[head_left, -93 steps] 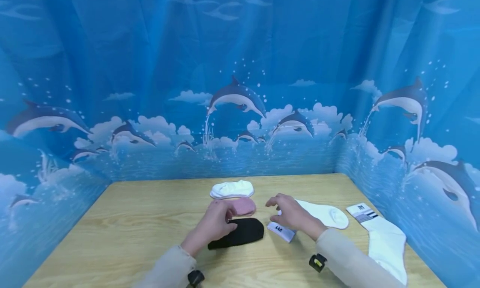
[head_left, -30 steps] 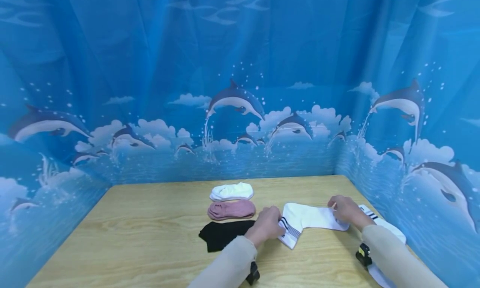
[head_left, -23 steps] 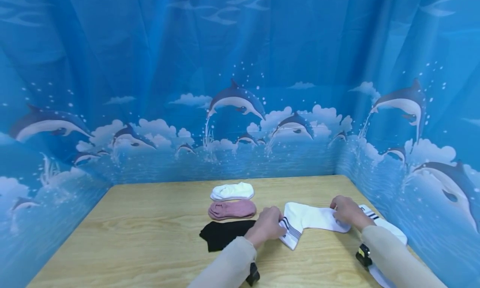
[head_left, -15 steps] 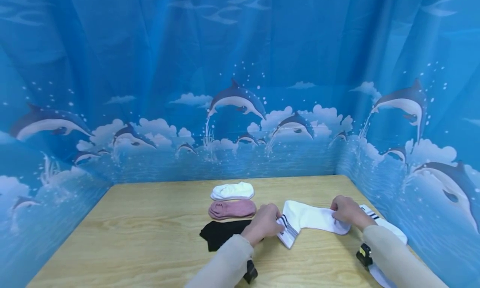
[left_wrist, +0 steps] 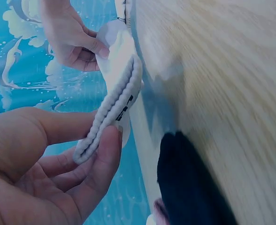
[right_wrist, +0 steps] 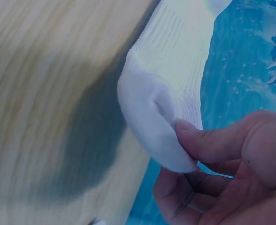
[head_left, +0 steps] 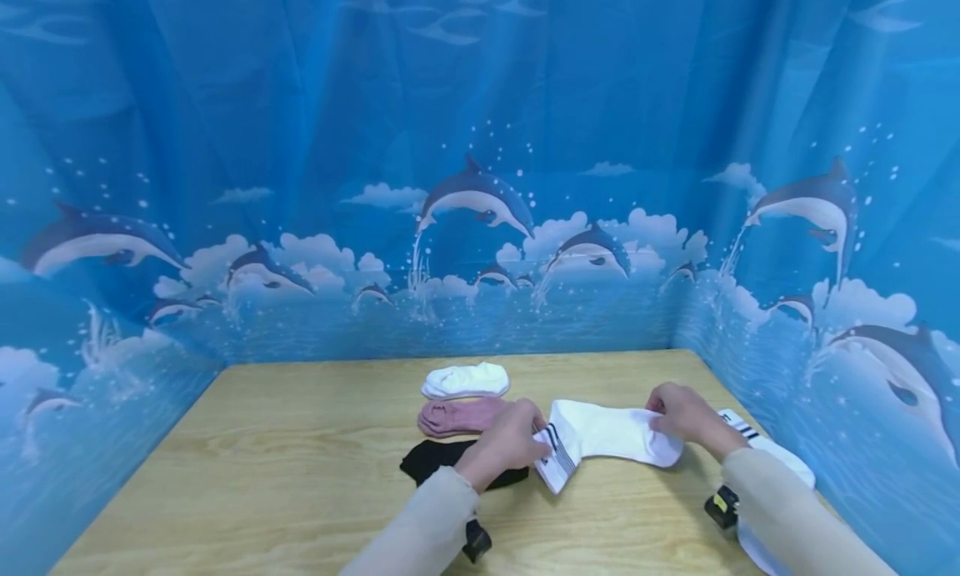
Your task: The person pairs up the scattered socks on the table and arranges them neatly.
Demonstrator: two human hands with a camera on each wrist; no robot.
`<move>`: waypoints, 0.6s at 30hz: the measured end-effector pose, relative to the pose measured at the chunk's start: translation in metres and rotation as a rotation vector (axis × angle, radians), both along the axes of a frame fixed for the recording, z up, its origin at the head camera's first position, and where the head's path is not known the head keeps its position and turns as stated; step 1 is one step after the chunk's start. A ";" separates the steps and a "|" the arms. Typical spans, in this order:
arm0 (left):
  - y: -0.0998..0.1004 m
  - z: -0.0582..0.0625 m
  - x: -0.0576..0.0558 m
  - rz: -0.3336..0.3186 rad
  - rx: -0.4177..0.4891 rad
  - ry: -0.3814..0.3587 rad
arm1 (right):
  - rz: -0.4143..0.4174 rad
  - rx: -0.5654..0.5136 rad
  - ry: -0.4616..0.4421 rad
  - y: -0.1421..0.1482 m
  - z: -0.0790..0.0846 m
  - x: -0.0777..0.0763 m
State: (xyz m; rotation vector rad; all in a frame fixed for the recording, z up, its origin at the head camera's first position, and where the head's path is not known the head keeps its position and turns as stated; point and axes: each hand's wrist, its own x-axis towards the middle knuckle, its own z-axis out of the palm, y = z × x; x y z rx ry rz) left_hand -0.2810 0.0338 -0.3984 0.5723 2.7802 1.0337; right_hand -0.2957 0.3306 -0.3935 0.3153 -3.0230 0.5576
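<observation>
A white sock with dark stripes at its cuff is stretched between both hands, its cuff to the left and toe to the right. My left hand pinches the ribbed cuff between thumb and fingers; the cuff's folded opening faces the left wrist camera. At the other end, my right hand pinches the toe between thumb and forefinger. In both wrist views the sock is lifted off the table, with a shadow beneath. Partly behind the left hand lies a black sock.
Folded pink socks and folded white socks lie in a column behind the black one. Another striped white sock lies at the right table edge, partly under the right forearm. A blue dolphin curtain surrounds the wooden table.
Both hands came to grip the white sock by cuff and toe after the left hand left the black sock. In the last half second they moved it slightly leftward.
</observation>
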 end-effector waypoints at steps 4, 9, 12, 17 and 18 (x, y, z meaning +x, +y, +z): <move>-0.013 0.003 0.001 0.004 -0.011 0.023 | 0.011 0.002 -0.009 -0.009 0.006 0.002; -0.027 0.009 0.003 0.005 -0.016 0.027 | 0.047 0.016 -0.032 -0.023 0.013 0.008; -0.036 0.011 0.005 0.000 -0.013 0.035 | 0.090 0.025 0.001 -0.029 0.015 0.013; -0.052 0.013 0.008 -0.026 0.000 0.092 | 0.135 0.021 0.031 -0.038 0.017 0.017; -0.054 0.014 0.008 -0.030 -0.001 0.103 | 0.139 0.019 0.032 -0.040 0.017 0.018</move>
